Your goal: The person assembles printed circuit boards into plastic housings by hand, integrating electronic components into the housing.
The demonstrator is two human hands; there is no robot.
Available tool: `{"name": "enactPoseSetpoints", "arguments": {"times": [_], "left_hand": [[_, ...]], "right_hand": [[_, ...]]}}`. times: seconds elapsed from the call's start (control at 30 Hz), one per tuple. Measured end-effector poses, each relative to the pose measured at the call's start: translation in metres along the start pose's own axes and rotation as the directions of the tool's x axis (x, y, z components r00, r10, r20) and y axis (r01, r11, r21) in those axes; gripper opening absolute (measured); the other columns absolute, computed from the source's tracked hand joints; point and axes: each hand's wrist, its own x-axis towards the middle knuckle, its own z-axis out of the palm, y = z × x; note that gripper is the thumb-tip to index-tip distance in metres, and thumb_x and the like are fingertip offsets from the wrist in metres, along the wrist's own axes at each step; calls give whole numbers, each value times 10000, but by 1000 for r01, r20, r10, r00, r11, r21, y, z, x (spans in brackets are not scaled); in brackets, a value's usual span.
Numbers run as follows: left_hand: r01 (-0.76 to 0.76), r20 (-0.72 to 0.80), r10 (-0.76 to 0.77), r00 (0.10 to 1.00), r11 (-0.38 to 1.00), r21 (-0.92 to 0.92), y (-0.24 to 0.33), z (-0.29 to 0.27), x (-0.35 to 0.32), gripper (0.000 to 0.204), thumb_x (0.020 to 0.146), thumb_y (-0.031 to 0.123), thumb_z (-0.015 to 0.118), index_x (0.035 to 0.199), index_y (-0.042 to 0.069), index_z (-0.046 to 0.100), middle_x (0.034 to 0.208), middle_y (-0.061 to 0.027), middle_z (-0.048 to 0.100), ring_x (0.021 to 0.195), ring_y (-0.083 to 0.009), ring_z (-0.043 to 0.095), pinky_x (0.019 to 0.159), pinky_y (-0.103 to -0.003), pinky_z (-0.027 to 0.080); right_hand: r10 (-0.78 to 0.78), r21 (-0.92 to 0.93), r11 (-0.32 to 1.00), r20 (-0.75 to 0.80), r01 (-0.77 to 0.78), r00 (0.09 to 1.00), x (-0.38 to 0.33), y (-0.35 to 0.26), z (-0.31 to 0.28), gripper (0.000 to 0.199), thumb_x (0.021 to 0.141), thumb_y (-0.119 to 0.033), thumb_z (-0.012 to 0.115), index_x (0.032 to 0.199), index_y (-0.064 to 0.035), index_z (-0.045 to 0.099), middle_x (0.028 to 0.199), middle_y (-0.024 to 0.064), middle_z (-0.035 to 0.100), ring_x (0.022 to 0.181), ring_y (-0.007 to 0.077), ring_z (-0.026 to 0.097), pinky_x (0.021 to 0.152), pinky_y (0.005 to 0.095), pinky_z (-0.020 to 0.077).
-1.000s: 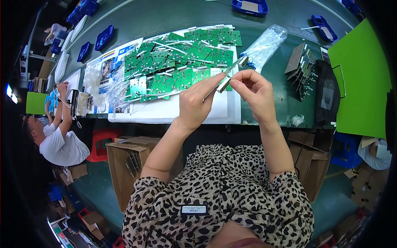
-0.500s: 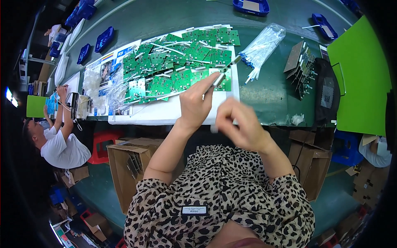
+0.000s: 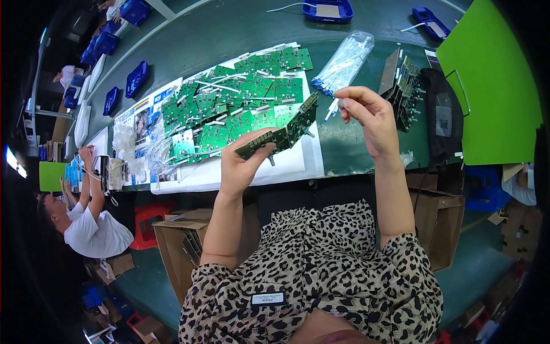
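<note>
Head view: my left hand is clamping a long green circuit board above the table; my right hand is pinching a small white piece, which I should be lining up squarely.

Blue trays, a green sheet, cardboard boxes.

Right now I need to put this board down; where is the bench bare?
Bare green bench lies between the white sheet and the upright board stack, beneath the right hand. More lies beyond the bag of white parts. The sheet's far part is crowded with green boards.
</note>
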Motion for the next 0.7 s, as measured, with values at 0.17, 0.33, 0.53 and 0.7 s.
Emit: {"name": "enactPoseSetpoints", "arguments": {"times": [0.17, 0.33, 0.53, 0.7], "left_hand": [[-155, 138, 136, 981, 978, 139, 8, 2, -2, 324, 747, -119, 557, 1044, 0, 608, 1003, -111, 638, 877, -157, 605, 719, -249, 482], [-242, 226, 189, 956, 940, 239, 8, 2, -1, 370, 706, -127, 565, 1047, 7, 609, 1036, -108, 630, 901, -182, 615, 744, -255, 482], [-175, 117, 148, 982, 949, 263, 3, 14, -8, 309, 754, -77, 563, 1050, -1, 606, 959, -97, 647, 793, -131, 606, 655, -223, 478], [16, -65, -5, 998, 988, 156, -8, 7, -8, 254, 784, -2, 604, 1033, -51, 586, 883, -68, 622, 716, -79, 550, 622, -202, 450]], "right_hand": [[67, 49, 996, 48, -69, 997, 2, 2, 3, 128, 815, -98, 607, 892, 0, 635, 740, 11, 587, 647, 65, 522, 575, 207, 418], [144, -89, 986, 43, -140, 989, 0, 2, 5, 98, 789, -107, 641, 805, -22, 596, 699, -28, 542, 599, 37, 450, 536, 175, 349], [-68, -470, 882, -44, 40, 997, -8, 10, 17, 117, 806, -94, 618, 784, -11, 539, 679, -24, 511, 568, 43, 428, 508, 186, 337], [-380, -777, 553, 86, 301, 921, -22, 9, 33, 116, 781, -65, 606, 762, -26, 498, 693, 69, 507, 595, 199, 519, 527, 304, 397]]}}
